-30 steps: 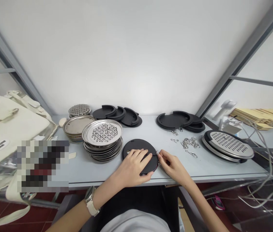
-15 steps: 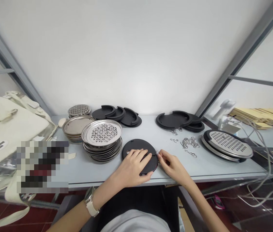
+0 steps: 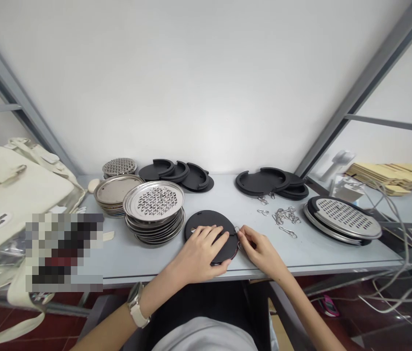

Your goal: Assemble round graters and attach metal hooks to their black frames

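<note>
Two-handed at the front of the pale grey worktop (image 3: pixel 140 261): with the left hand (image 3: pixel 203 247), fingers laid flat and not closed on anything, covers the middle of a flat, round, black disc (image 3: pixel 213 219), thumb by the near rim; with the right hand (image 3: pixel 259 247), pinches a small piece of bent silver wire (image 3: pixel 236 228), thumb and finger together in a close grip. Lies at the disc's right rim, this wire, just beside the edge or touching, and far nearer to the right hand than to the left. Being round, without a long axis, but marked by a thin line running to the right rim, toward the wire. Cannot tell the wire's own direction, mostly hidden by fingertips, nor whether passed through the disc. Near the right hand, on the worktop, a loose heap of silver wire clips (image 3: pixel 282 216); just left of the disc, a tall stack of round silver metal graters (image 3: pixel 158 202). Behind, close to the plain white wall (image 3: pixel 206 83), round black trays with raised, gapped rims (image 3: pixel 264 181). Far left, a cream fabric bag (image 3: pixel 23 187); far right, piles of flat yellow pieces (image 3: pixel 384 176).
</note>
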Demonstrator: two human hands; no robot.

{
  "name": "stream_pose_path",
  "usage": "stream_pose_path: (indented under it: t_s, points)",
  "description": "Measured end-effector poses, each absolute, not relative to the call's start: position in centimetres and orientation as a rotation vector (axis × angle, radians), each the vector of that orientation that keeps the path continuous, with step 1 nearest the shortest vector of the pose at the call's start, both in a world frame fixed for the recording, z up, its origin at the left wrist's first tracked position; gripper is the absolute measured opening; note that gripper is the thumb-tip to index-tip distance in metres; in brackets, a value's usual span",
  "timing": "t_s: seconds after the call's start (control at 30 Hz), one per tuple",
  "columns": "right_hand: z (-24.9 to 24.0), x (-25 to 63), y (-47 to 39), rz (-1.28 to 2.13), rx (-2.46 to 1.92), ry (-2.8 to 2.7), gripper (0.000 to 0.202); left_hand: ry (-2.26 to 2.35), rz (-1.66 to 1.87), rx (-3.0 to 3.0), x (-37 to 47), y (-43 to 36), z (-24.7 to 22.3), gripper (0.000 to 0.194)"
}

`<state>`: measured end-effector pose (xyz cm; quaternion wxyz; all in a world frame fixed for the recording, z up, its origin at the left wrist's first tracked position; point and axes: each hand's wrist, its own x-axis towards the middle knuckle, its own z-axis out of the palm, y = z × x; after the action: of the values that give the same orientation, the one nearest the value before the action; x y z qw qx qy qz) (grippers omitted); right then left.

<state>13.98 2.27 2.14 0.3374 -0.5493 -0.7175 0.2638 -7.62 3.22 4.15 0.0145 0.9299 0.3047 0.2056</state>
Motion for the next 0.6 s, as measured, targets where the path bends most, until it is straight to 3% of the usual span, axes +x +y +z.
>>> stream_pose_path:
  t_s: [0.6]
  points:
    - [2.57, 14.24, 2.46, 0.771, -1.438, -1.861, 0.036, 0.936, 0.646, 2.887, -7.58, 3.30, 4.06, 0.054]
